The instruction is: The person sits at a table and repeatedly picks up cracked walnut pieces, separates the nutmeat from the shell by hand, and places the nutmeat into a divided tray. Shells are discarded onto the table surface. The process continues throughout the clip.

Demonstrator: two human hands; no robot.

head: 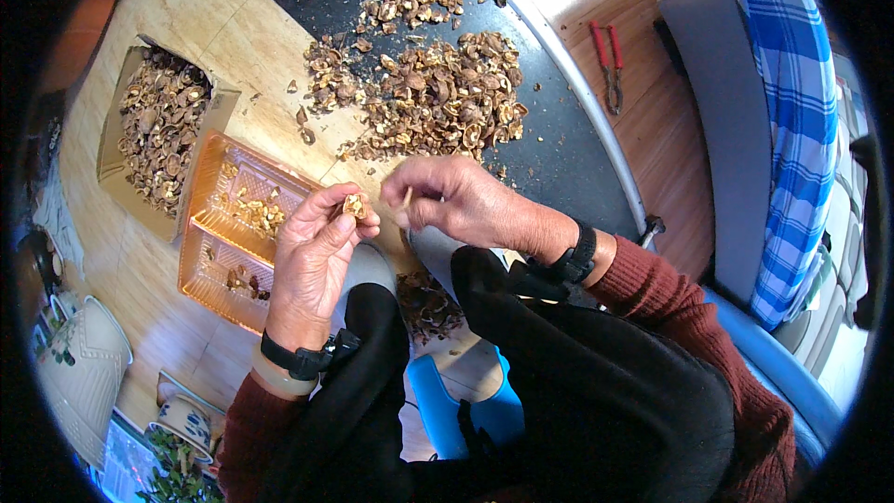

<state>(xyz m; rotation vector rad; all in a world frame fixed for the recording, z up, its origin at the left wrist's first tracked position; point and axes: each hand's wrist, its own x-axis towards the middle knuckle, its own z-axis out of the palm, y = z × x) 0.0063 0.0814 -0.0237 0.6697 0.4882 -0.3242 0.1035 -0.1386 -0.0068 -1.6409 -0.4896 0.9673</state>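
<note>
My left hand (318, 244) pinches a piece of cracked walnut (355, 205) between thumb and fingers, with pale kernel showing. To its right, my right hand (454, 202) grips a thin, pale pick-like stick (407, 198), blurred, its tip near the nut but apart from it. An orange plastic tray (190, 230) lies beside and partly behind my left hand. Pale walnut kernels (262, 215) are in its upper compartment, darker pieces (241, 281) in the lower one. Beyond my hands a heap of walnut shells (447, 91) spreads over a dark board and the wood-look floor.
A cardboard box (225, 101) of shells stands at the left. Red-handled pliers (607, 66) lie on the floor beyond the board's metal rim (559, 49). Plant pots (87, 363) stand lower left. A blue plastic object (447, 405) and more shells (427, 311) are between my legs.
</note>
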